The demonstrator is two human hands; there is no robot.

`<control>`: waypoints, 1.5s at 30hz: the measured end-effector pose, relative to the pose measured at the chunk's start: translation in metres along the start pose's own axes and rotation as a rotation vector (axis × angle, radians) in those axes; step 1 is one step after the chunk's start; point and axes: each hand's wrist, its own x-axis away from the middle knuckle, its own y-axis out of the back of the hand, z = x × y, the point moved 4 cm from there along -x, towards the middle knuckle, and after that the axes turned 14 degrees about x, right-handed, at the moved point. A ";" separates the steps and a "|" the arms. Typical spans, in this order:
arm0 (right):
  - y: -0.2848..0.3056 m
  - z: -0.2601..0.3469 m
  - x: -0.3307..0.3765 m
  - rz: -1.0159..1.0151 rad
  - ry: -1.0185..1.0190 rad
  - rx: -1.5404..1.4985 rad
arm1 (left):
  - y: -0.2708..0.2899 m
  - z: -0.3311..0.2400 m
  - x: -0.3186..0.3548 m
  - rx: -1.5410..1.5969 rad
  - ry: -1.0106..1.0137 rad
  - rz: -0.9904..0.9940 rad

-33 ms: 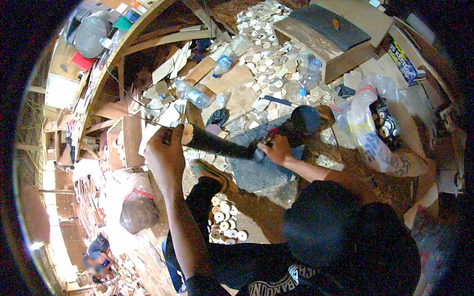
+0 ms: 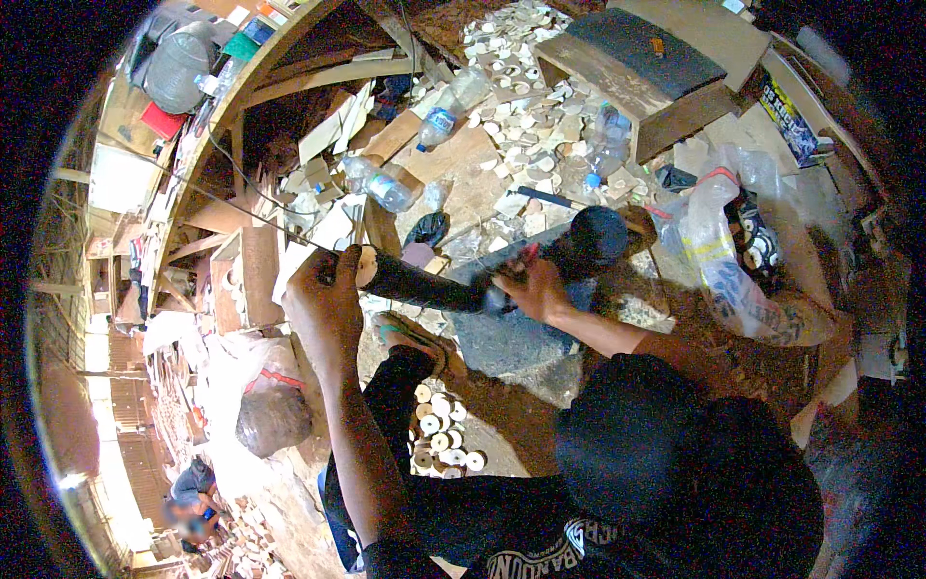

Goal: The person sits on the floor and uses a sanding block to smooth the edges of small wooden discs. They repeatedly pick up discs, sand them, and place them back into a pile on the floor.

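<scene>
Dark tool (image 2: pixel 424 285), steadied at both ends: left hand (image 2: pixel 323 304) fingers curled pinching a pale disc (image 2: pixel 366 267) against its tip, right hand (image 2: pixel 529 288) fingers wrapped round its body.

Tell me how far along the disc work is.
Done: a pile of pale wooden discs lies by the knee. In hand: the left hand presses one disc against a dark power tool gripped by the right hand. Left: many rough pieces lie scattered beyond.

Left hand (image 2: pixel 323 294) raised, fingers curled shut in grip, forearm bare, rising from lower edge. Right hand (image 2: pixel 529 288) closed in grip, forearm bare, angled in from right.
</scene>
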 end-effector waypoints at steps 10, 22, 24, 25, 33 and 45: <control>0.062 0.084 -0.023 -0.067 0.334 -0.806 | 0.004 0.020 -0.002 0.175 -0.026 0.005; 0.011 -0.097 0.030 -0.033 -0.133 -0.273 | 0.013 0.063 -0.008 0.453 0.021 0.125; 0.039 -0.095 0.022 -0.021 -0.287 -0.745 | 0.005 0.058 -0.016 0.481 -0.024 0.125; 0.057 -0.095 0.021 -0.080 -0.336 -0.901 | 0.004 0.056 -0.018 0.457 0.001 0.119; 0.135 -0.142 0.059 -0.265 -0.664 -0.787 | -0.007 0.044 -0.022 0.502 -0.081 0.106; 0.075 -0.186 0.073 -0.030 -0.663 -1.264 | 0.001 0.029 -0.016 0.407 -0.173 0.153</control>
